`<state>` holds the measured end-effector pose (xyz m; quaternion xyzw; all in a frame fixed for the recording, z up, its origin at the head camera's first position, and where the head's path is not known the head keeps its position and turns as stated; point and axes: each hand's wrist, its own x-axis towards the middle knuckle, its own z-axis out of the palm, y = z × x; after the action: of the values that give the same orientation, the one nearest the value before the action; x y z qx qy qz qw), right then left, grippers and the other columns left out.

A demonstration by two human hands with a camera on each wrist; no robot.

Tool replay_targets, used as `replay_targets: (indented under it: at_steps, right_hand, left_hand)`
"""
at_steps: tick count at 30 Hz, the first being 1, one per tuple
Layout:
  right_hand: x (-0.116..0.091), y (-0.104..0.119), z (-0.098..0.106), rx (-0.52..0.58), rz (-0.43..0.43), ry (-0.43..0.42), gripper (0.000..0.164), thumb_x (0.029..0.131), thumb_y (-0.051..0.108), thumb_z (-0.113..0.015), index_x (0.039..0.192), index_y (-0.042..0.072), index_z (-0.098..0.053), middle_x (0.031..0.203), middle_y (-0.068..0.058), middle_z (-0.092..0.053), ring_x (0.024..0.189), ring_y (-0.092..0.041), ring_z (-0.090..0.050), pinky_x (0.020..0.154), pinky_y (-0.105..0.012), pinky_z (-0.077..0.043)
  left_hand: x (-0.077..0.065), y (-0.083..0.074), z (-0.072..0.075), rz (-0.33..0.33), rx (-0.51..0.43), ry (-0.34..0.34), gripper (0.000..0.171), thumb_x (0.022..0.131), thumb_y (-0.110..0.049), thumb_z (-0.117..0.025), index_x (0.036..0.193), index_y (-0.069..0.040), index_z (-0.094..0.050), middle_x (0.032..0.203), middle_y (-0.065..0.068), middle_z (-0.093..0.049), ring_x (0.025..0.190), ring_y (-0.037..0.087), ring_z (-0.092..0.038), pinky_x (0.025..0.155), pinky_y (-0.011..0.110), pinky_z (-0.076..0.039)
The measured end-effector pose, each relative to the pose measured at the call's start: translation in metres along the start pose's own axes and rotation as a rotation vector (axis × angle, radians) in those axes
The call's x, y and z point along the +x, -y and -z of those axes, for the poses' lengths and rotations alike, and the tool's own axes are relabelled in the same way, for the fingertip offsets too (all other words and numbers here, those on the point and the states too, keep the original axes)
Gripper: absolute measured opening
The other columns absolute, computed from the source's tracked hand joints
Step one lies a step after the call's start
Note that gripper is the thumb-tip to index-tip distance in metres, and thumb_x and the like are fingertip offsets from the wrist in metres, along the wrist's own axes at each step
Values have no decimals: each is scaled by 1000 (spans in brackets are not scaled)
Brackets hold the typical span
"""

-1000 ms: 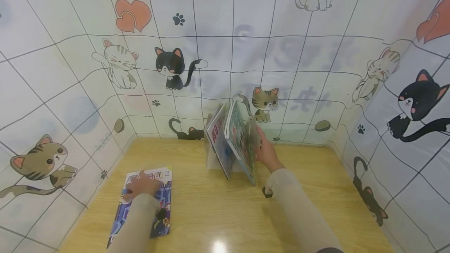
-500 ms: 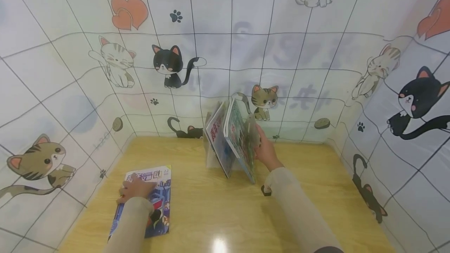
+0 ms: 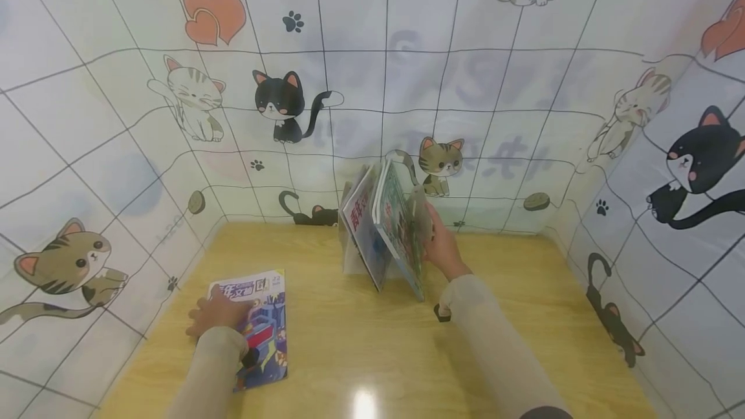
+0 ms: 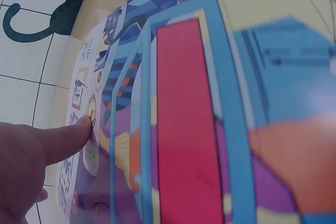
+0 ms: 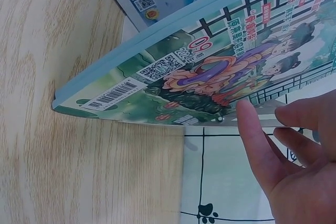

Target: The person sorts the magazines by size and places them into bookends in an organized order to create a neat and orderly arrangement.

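Note:
A magazine (image 3: pixel 264 335) with a purple and blue cover lies flat on the left of the table. My left hand (image 3: pixel 218 312) is at its upper left, the thumb straight and touching the cover in the left wrist view; the other fingers spread past the left edge. At the back middle, a translucent book stand (image 3: pixel 351 262) holds a white magazine (image 3: pixel 363 231) and a thicker green one (image 5: pixel 194 85), both leaning. My right hand (image 3: pixel 445 247) pinches the stand's right side panel, next to the green magazine's cover. Part of that hand is hidden behind the panel.
The wooden table (image 3: pixel 349 348) is enclosed at the back and sides by a white gridded cloth (image 3: pixel 361 83) printed with cats. The stand sits close to the back cloth. A dark wrist strap piece (image 3: pixel 442 313) hangs under the right sleeve.
My left hand has slid leftward over the magazine's cover to its left edge, uncovering more of the cover. The right hand and the stand have stayed in place.

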<state>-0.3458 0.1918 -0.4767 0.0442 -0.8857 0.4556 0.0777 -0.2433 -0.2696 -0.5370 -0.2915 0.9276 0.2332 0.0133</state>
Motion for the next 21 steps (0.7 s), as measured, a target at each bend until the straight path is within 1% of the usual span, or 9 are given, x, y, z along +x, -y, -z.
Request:
replay_targets:
  at_steps: [2, 6, 12, 17, 21]
  right_hand:
    - [0, -1, 0, 3, -10, 0, 94, 76, -13, -53, 134, 45, -8, 125, -21, -38, 74, -28, -54, 42, -27, -46]
    - [-1, -1, -1, 23, -17, 8, 94, 76, -14, -51, 134, 46, -7, 127, -22, -36, 71, -28, -54, 43, -30, -47]
    - [-2, 1, 1, 19, 19, 7, 91, 76, -14, -51, 136, 40, -9, 128, -23, -35, 69, -29, -54, 42, -29, -47]
    - [-2, 3, 1, 24, 10, 3, 90, 76, -14, -51, 136, 40, -10, 127, -24, -36, 74, -31, -55, 42, -28, -46]
    - [-2, 4, 2, 21, 10, -2, 90, 75, -14, -51, 136, 40, -11, 126, -25, -37, 79, -33, -55, 42, -27, -46]
  left_hand:
    - [1, 2, -1, -9, 2, -3, 104, 56, -62, -64, 133, -6, -22, 110, 34, -29, 100, 55, -24, 70, 70, -19]
    - [0, 3, -2, -17, 0, -14, 97, 59, -60, -64, 130, -6, -27, 106, 32, -31, 96, 54, -25, 67, 69, -21]
    - [-1, 4, -1, -18, -5, -21, 91, 61, -57, -64, 128, -7, -29, 101, 31, -31, 94, 53, -26, 65, 66, -22]
    - [4, 9, -4, -17, -9, -22, 90, 62, -56, -64, 129, -6, -29, 99, 32, -31, 92, 53, -26, 64, 64, -24]
    - [7, 12, -7, -42, -30, -30, 89, 62, -52, -66, 131, -9, -31, 98, 31, -32, 89, 51, -28, 62, 61, -25]
